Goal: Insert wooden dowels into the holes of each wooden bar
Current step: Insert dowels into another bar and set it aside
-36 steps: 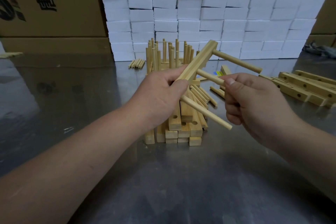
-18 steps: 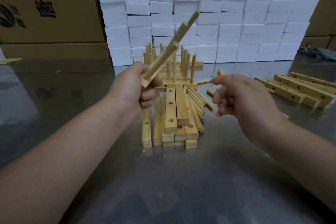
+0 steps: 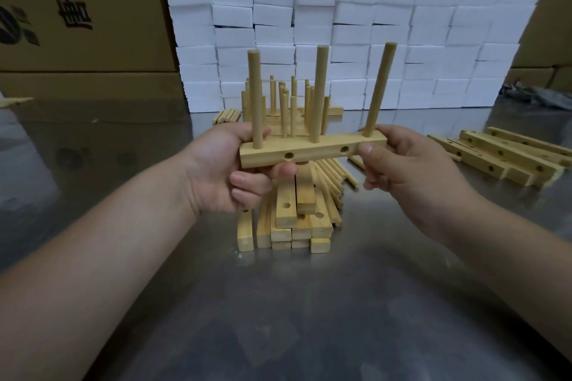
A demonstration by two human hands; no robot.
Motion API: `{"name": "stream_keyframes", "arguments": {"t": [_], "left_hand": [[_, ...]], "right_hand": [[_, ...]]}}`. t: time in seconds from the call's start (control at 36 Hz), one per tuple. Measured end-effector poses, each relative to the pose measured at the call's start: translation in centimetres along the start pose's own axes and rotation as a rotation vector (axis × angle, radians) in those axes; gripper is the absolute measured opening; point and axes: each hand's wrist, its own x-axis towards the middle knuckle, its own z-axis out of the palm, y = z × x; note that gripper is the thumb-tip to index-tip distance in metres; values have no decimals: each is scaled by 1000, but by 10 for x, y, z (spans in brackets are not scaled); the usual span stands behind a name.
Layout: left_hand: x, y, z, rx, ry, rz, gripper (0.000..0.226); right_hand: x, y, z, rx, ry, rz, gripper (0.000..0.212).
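left fingers [image 3: 249, 184] curled under the near left part of the wooden bar [image 3: 312, 150], thumb behind it, gripping; right fingers [image 3: 366, 150] pinch the bar's right end, thumb on the front face, other fingers round the end and back. left hand [image 3: 223, 170] and right hand [image 3: 402, 164] both hold the bar now; half a second ago only the left hand had it, by one end, tilted steeply up, while the right hand was off it with loosely curled fingers. bar is now level, held in the air above the pile of bare bars [image 3: 288, 216] on the table [image 3: 278, 303]. three dowels stand up out of its top: left dowel [image 3: 255, 96], middle dowel [image 3: 320, 90], right dowel [image 3: 379, 86], the right one leaning a little right. two open holes show on the bar's front face. loose dowels [image 3: 332, 176] lie against the pile's right side. behind the held bar, a cluster of finished bars [image 3: 288, 102] with upright dowels. small dowel bundle [image 3: 226, 116] far left of that. more bars [image 3: 507, 158] lie on the table at right. wall of white foam blocks [image 3: 340, 25] at the back, cardboard boxes [image 3: 77, 9] left.
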Motion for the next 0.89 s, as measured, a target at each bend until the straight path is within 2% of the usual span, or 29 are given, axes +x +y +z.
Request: {"name": "stream_keyframes", "arguments": {"t": [0.06, 0.11, 0.17, 0.25, 0.33, 0.5, 0.58, 0.72, 0.81, 0.89], "left_hand": [[4, -2, 0, 51, 152, 81, 56], [10, -5, 0, 165, 332, 206, 49], [15, -8, 1, 244, 444, 325, 37], [16, -12, 2, 352, 493, 462, 25], [15, -16, 2, 600, 549, 548, 21], [14, -20, -3, 860, 661, 647, 35], [13, -20, -5, 903, 665, 621, 44], [12, -17, -8, 885, 713, 630, 28], [12, -12, -15, 822, 780, 663, 28], [13, -7, -26, 759, 879, 686, 29]], "right_hand": [[1, 1, -1, 41, 20, 13, 11], [3, 2, -2, 54, 54, 29, 9], [4, 3, -4, 55, 86, 49, 10], [5, 4, -5, 70, 118, 73, 12], [5, 4, -5, 78, 142, 86, 12], [6, 6, -3, 32, 169, 96, 12], [7, 7, -2, 11, 187, 107, 21], [6, 6, 0, 44, 187, 115, 27], [5, 5, 0, 71, 197, 130, 29], [4, 5, -1, 78, 199, 135, 22]]}}
